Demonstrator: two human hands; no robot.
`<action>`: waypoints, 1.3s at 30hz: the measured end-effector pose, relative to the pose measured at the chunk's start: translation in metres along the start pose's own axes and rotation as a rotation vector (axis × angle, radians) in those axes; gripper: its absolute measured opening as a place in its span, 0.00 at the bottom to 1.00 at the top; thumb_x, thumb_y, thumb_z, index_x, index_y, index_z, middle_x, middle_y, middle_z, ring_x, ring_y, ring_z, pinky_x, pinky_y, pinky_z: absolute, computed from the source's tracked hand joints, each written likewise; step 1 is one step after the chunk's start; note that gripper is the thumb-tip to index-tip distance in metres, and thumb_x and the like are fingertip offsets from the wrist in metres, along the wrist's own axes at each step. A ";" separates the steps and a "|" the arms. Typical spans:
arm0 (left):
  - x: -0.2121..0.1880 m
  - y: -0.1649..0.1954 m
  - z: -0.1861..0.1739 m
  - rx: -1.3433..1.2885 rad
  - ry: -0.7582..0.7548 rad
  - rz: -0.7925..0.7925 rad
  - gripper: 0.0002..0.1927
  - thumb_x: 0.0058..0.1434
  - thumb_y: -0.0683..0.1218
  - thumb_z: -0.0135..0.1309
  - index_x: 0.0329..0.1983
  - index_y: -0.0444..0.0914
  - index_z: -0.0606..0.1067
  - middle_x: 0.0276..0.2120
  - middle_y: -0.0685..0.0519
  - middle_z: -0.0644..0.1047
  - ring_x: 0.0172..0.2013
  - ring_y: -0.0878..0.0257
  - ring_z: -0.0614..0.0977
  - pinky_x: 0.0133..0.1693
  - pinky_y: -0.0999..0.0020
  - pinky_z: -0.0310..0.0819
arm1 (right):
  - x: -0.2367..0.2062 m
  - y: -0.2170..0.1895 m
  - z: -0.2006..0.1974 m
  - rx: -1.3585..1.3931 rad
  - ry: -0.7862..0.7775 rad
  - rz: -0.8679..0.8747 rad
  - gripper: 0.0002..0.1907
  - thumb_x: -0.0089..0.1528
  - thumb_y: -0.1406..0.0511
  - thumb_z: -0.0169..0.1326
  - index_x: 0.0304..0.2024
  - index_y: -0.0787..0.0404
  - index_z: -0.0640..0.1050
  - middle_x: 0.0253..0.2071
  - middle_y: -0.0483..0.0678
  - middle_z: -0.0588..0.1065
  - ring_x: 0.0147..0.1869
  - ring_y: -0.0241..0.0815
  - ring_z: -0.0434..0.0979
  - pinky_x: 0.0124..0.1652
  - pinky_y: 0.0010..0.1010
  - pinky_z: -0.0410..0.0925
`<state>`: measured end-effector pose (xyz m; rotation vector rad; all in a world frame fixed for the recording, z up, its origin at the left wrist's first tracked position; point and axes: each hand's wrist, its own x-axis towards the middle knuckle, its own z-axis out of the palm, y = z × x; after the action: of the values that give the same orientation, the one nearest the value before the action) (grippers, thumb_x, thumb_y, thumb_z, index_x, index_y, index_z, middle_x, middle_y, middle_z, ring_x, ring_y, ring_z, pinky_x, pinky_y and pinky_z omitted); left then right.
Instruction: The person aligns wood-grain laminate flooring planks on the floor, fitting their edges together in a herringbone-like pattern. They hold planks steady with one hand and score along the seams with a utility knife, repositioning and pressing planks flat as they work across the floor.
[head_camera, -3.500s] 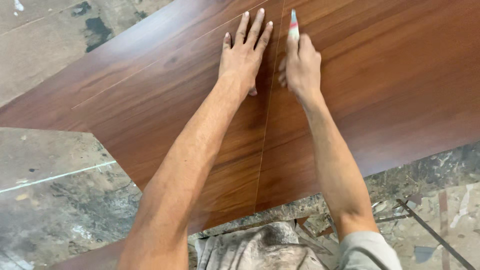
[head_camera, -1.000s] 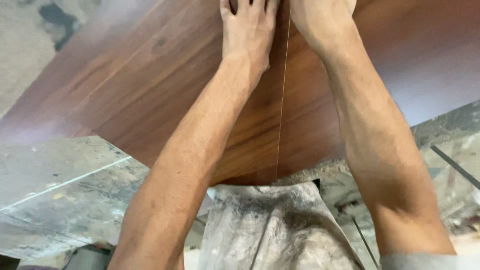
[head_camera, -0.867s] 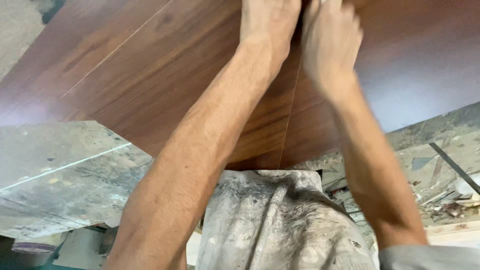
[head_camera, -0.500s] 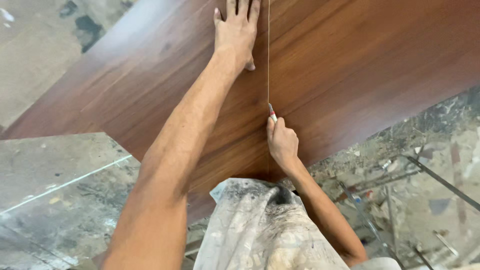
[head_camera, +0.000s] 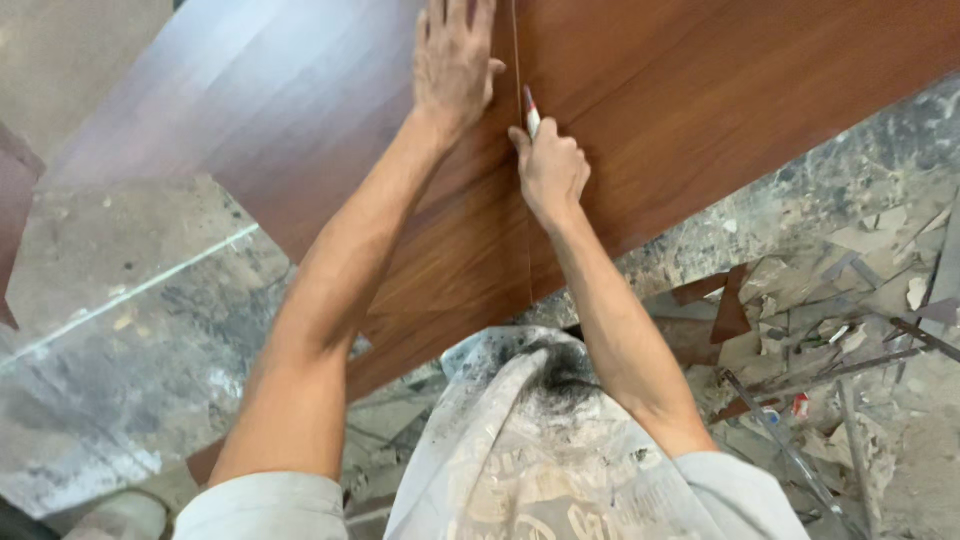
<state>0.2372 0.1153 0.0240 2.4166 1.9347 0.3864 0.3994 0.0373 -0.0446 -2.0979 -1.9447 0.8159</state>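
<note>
Down on the floor (head_camera: 120, 330), a person bends over a large sheet of reddish-brown wood-grain laminate (head_camera: 700, 110). The left hand (head_camera: 452, 62) lies spread flat on the sheet, fingers released and pressing down just left of a thin straight scored line (head_camera: 524, 240) that runs from the far edge toward the near edge. The right hand (head_camera: 550, 170) is clenched around a small cutter with a red and white tip (head_camera: 531, 108), its point touching the sheet on that line, just beside the left thumb.

To do this stroke well, I would judge that the flat hand should hold firm so the sheet cannot slide, and stay clear of the blade's path. The cutter wants to follow the existing line, drawn steadily toward the body, with even pressure and no wobble at the wrist.

Much is cut off. The fingertips of the left hand run out of the top of the view, and so does the far end of the line. The blade itself is too small to make out, and the right palm hides most of the cutter's body. A dusty, paint-stained cloth (head_camera: 540, 450) over the knees covers the near edge of the sheet. Offcuts and scraps (head_camera: 800, 330) litter the floor on the right.
</note>
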 end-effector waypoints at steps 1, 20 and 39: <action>-0.032 0.011 -0.003 -0.074 -0.043 -0.001 0.47 0.52 0.50 0.74 0.72 0.37 0.62 0.63 0.40 0.66 0.61 0.43 0.69 0.56 0.47 0.73 | -0.002 0.001 0.001 0.013 0.041 -0.052 0.22 0.66 0.49 0.55 0.40 0.62 0.75 0.29 0.64 0.79 0.33 0.70 0.80 0.32 0.59 0.70; -0.147 0.062 0.014 -0.054 -0.745 -0.241 0.77 0.32 0.55 0.80 0.80 0.51 0.42 0.76 0.43 0.31 0.74 0.35 0.35 0.54 0.07 0.50 | -0.018 -0.008 -0.020 0.043 -0.063 0.048 0.26 0.72 0.49 0.39 0.42 0.63 0.77 0.36 0.67 0.79 0.43 0.73 0.79 0.43 0.60 0.70; -0.173 0.068 0.035 -0.127 -0.974 -0.204 0.52 0.61 0.39 0.63 0.85 0.44 0.49 0.74 0.44 0.57 0.74 0.39 0.59 0.63 0.01 0.50 | -0.228 0.049 -0.011 -0.348 -0.362 0.068 0.19 0.74 0.56 0.46 0.39 0.66 0.70 0.23 0.65 0.76 0.28 0.68 0.78 0.30 0.59 0.71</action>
<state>0.2745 -0.0623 -0.0290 1.7432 1.5657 -0.5581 0.4469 -0.1863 0.0046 -2.3535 -2.3582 0.9906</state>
